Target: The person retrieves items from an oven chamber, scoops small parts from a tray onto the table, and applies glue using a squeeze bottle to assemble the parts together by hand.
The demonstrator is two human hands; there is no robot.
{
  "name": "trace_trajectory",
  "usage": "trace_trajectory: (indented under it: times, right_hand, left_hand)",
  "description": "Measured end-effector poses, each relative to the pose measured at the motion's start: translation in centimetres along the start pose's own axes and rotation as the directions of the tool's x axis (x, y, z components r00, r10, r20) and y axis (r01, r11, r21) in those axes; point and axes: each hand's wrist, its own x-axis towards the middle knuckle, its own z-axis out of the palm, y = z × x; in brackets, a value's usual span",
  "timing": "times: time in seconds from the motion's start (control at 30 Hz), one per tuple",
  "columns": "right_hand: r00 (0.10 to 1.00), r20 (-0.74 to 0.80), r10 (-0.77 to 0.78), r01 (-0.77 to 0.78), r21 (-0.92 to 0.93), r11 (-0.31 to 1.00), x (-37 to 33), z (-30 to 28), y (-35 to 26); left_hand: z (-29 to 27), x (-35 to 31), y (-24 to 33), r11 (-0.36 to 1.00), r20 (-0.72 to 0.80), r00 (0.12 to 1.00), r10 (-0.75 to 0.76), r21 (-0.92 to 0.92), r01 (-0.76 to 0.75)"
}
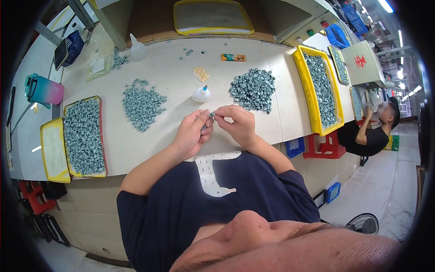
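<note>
Near the table's front edge, my left hand (194,132) and my right hand (237,124) meet. Between their fingertips is a small grey-green piece (212,114), pinched from both sides. Another bit of the same colour shows among my left fingers. Just beyond my hands stands a white squeeze bottle (201,94) with a blue tip. A loose pile of dull green pieces (144,103) lies to the left, and a pile of darker, shinier pieces (253,89) to the right.
A tray of dark pieces (84,136) sits at the left beside a yellow-rimmed tray (53,152). To the right is a yellow crate (338,115) of pieces. A pink-teal jug (44,89), a white nozzle bottle (137,49) and an orange-green packet (234,57) stand around. A co-worker (369,131) sits far right.
</note>
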Motion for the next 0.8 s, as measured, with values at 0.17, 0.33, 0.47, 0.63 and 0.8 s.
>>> trace_trajectory:
  times: [0.17, 0.33, 0.47, 0.63, 0.8]
  right_hand:
    - [0.989, -0.028, -0.142, 0.140, -0.081, 0.987, -0.1, 0.4, 0.3]
    - [0.914, 0.101, -0.394, 0.405, -0.150, 0.902, 0.7, -0.1, -0.2]
    - [0.895, 0.103, -0.434, 0.445, -0.144, 0.884, 0.6, 0.4, 0.0]
    - [0.940, -0.036, -0.339, 0.338, -0.030, 0.941, 0.4, 1.0, 0.3]
    - [0.980, -0.085, -0.182, 0.180, -0.032, 0.983, 0.0, 1.3, -0.4]
  left_hand:
    - [-0.2, 0.0, -0.2, 0.999, 0.015, 0.999, 0.044, 0.012, -0.045]
    - [-0.2, -0.3, -0.5, 0.989, 0.024, 0.992, 0.127, 0.069, -0.128]
    - [-0.2, -0.4, -0.9, 0.975, 0.013, 0.981, 0.193, 0.107, -0.193]
    - [0.0, -1.0, -0.7, 0.924, 0.024, 0.960, 0.280, 0.263, -0.276]
    - [-0.2, -1.1, -1.0, 0.731, 0.082, 0.875, 0.477, 0.517, -0.447]
